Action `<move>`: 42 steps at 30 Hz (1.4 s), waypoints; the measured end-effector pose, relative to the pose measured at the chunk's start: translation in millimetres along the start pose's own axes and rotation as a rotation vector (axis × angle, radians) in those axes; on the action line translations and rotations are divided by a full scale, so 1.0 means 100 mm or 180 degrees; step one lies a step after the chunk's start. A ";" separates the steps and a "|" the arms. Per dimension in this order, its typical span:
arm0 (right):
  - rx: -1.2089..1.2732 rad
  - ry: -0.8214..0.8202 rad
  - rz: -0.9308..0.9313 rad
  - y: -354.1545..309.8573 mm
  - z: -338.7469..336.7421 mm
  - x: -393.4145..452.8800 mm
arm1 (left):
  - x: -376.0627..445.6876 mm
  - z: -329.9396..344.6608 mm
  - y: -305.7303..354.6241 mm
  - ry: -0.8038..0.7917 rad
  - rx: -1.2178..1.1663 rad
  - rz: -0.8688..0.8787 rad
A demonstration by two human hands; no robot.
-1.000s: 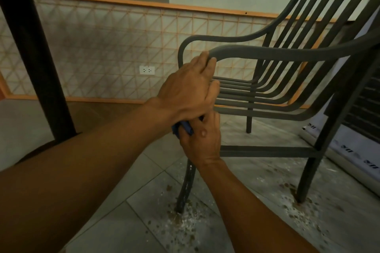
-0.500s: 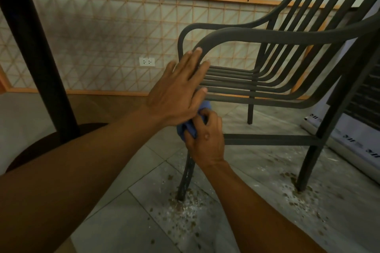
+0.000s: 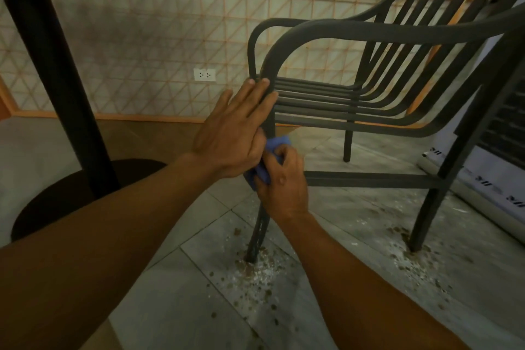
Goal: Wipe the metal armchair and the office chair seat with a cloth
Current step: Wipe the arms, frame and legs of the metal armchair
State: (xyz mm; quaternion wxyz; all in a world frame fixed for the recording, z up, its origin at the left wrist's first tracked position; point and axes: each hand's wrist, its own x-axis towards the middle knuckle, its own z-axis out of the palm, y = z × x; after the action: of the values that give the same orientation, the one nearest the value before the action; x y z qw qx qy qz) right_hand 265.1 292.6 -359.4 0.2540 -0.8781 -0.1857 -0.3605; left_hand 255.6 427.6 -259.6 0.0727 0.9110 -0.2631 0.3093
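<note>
Gripping blue cloth [image 3: 262,172] | right hand [image 3: 284,183] | metal armchair [image 3: 369,119] leg | markings unreadable

Left hand [image 3: 231,136] flat, fingers extended; right hand [image 3: 281,182] clenched.

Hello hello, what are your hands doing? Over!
Right hand clutching blue cloth on dark metal armchair front leg. Left hand flat against it. Nothing blocking.

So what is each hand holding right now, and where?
Right hand grips the bunched blue cloth against the armchair's front leg. Left hand holds nothing, lying flat, fingers open.
</note>
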 end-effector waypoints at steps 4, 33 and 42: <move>-0.0005 -0.0487 0.0314 0.08 0.06 -0.29 | -0.15 0.15 -0.05 -0.0363 0.0262 -0.0006; 0.0480 0.0151 0.0532 0.17 0.53 -0.66 | 0.45 0.17 0.11 0.0531 0.0471 0.0146; 0.0417 -0.0621 0.1067 0.39 1.01 -1.21 | 0.50 0.35 0.11 0.0978 0.0458 0.0045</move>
State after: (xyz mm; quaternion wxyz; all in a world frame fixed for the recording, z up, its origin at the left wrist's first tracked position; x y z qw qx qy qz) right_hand 258.3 303.2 -521.2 0.3478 -0.9091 -0.0837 -0.2135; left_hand 301.4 385.9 -257.4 0.0444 0.8539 -0.2325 0.4634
